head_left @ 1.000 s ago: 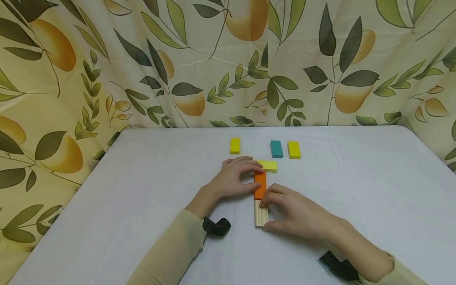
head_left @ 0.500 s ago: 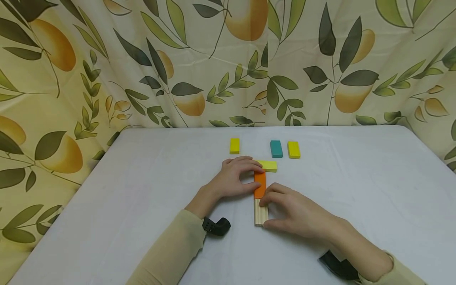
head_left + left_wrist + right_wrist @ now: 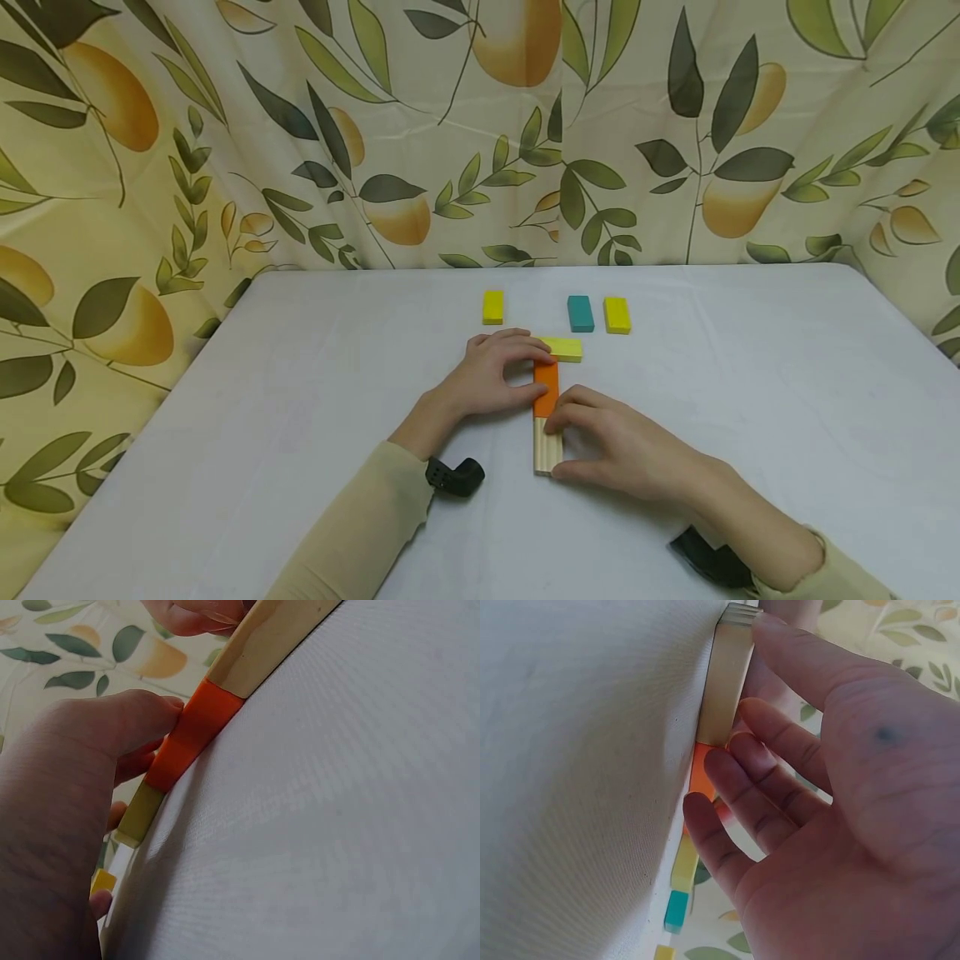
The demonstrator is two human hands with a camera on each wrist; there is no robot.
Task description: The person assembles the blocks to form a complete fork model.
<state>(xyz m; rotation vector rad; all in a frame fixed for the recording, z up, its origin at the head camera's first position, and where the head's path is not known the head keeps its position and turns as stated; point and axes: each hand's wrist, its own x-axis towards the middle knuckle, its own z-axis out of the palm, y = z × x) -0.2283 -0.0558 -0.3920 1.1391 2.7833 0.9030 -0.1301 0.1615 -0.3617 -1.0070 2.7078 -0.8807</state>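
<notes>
A flat orange block (image 3: 546, 388) lies on the table with a light yellow block (image 3: 562, 349) crosswise at its far end. Against its near end is a plain wooden piece (image 3: 547, 446), with lengthwise lines on top and a layered end. My left hand (image 3: 498, 371) holds the orange block from the left, thumb on it and a fingertip where orange meets yellow. From the right, my right hand (image 3: 626, 446) pinches the wooden piece lengthwise, thumb at its near end and forefinger near the orange block. In the right wrist view its other fingers (image 3: 731, 791) are loosely bent.
Behind the row lie a yellow block (image 3: 492, 307), a teal block (image 3: 581, 313) and another yellow block (image 3: 617, 316). A white cloth covers the table (image 3: 300, 375). A fruit-patterned curtain (image 3: 465, 133) hangs at the back and left.
The wooden piece has shifted very slightly away from me with my right hand, and its seam with the orange block looks closer. My left hand stays in place.
</notes>
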